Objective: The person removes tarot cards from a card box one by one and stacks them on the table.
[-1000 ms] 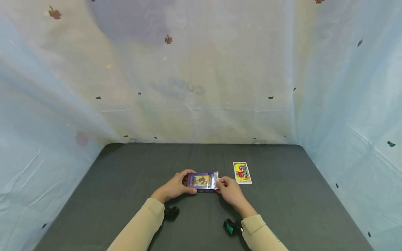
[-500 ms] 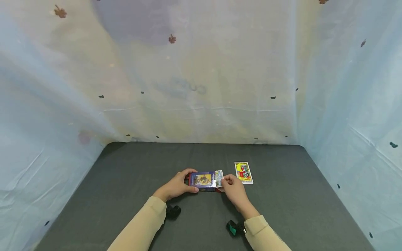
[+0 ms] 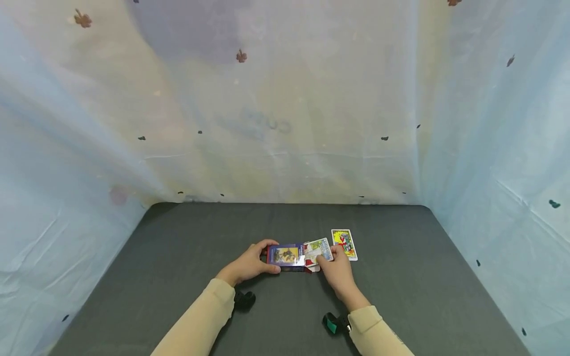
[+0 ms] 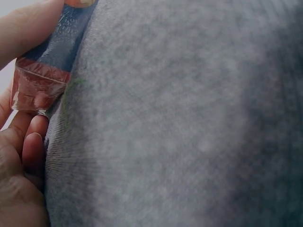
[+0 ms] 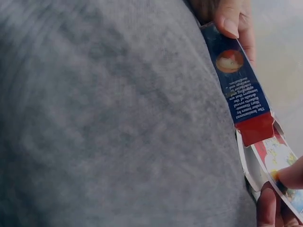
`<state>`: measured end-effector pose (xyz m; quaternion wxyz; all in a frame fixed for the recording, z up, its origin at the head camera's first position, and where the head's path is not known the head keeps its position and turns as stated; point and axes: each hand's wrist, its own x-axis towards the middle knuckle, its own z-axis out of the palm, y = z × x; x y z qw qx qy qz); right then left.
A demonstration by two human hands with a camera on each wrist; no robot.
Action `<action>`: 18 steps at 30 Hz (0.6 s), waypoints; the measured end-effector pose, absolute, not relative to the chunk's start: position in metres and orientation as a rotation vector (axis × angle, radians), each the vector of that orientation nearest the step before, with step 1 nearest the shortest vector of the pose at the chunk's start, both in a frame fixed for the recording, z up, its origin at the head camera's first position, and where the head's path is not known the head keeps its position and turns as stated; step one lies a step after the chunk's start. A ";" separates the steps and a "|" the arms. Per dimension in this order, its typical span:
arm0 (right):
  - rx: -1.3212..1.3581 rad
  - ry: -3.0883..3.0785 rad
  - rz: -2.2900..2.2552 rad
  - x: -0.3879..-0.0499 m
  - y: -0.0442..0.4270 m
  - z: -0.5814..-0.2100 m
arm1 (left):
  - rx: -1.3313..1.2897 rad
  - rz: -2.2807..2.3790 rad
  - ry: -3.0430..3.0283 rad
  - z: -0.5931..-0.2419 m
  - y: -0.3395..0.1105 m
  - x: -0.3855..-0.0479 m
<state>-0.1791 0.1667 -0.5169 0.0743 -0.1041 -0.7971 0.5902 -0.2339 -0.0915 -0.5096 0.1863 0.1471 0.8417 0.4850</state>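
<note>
A blue and red card box (image 3: 286,255) lies on its side on the dark table, gripped at its left end by my left hand (image 3: 249,263). In the left wrist view, the thumb and fingers hold the box's red, plastic-wrapped end (image 4: 40,85). From the box's right end sticks out a picture card (image 3: 318,251), partly inside; whether others lie under it I cannot tell. My right hand (image 3: 337,271) pinches its outer end between thumb and fingers. The right wrist view shows the box's printed side (image 5: 239,85) and a loose white flap (image 5: 253,168) below the card.
A yellow-faced card pile (image 3: 345,244) with white borders lies just behind and right of my right hand. The dark table (image 3: 200,227) reaches back to a pale curtain (image 3: 285,99), which also hangs at both sides.
My right hand has moved right, drawing the picture card out of the box; much more of its face now shows. The left hand keeps its hold on the box.
</note>
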 end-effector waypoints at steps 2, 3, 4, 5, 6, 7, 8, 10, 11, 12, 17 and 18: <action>-0.323 -2.380 1.762 -0.178 0.167 -0.519 | 0.415 1.370 2.367 -0.512 -0.091 -0.233; -0.322 -2.374 1.764 -0.178 0.167 -0.520 | 0.414 1.371 2.368 -0.512 -0.091 -0.233; -0.313 -2.366 1.779 -0.178 0.166 -0.520 | 0.414 1.371 2.371 -0.512 -0.092 -0.233; -0.302 -2.369 1.784 -0.179 0.166 -0.519 | 0.413 1.370 2.374 -0.512 -0.092 -0.233; -0.282 -2.372 1.797 -0.179 0.166 -0.519 | 0.409 1.368 2.376 -0.511 -0.092 -0.233; -0.261 -2.380 1.799 -0.178 0.167 -0.519 | 0.405 1.362 2.379 -0.511 -0.092 -0.233; -0.235 -2.389 1.797 -0.178 0.167 -0.518 | 0.402 1.357 2.381 -0.511 -0.093 -0.233; -0.189 -2.422 1.772 -0.178 0.169 -0.516 | 0.397 1.349 2.385 -0.510 -0.093 -0.233; -0.169 -2.445 1.746 -0.177 0.171 -0.514 | 0.397 1.352 2.383 -0.510 -0.093 -0.233; -0.147 -2.466 1.724 -0.177 0.172 -0.513 | 0.399 1.355 2.384 -0.509 -0.094 -0.233; -0.150 -2.596 1.627 -0.171 0.179 -0.507 | 0.416 1.366 2.371 -0.509 -0.093 -0.233; -0.148 -2.613 1.611 -0.170 0.181 -0.507 | 0.418 1.364 2.370 -0.509 -0.093 -0.232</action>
